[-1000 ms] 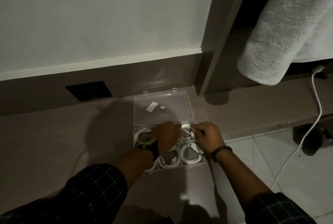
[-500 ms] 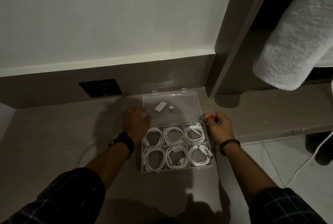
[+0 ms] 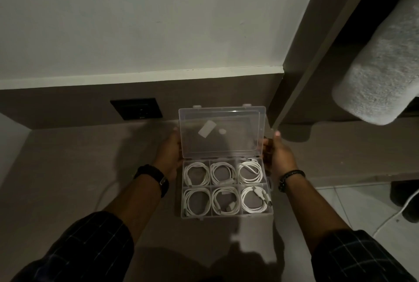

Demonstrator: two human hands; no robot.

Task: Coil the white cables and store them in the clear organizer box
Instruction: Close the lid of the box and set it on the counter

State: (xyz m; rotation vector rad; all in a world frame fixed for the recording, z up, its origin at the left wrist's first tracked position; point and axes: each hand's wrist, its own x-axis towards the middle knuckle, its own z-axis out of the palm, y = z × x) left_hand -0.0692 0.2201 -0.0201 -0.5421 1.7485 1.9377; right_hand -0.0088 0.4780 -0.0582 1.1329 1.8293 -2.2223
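Fingers of left hand and right hand gripping both sides of raised clear lid, with organizer box of six coiled white cables on desk between them.

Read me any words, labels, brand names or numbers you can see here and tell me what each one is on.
None can be read.
White rectangular sticker on the clear lid: too blurred to read.
Small round sticker beside it: no readable text.
Dark wall plate: a faint mark, too small to read.
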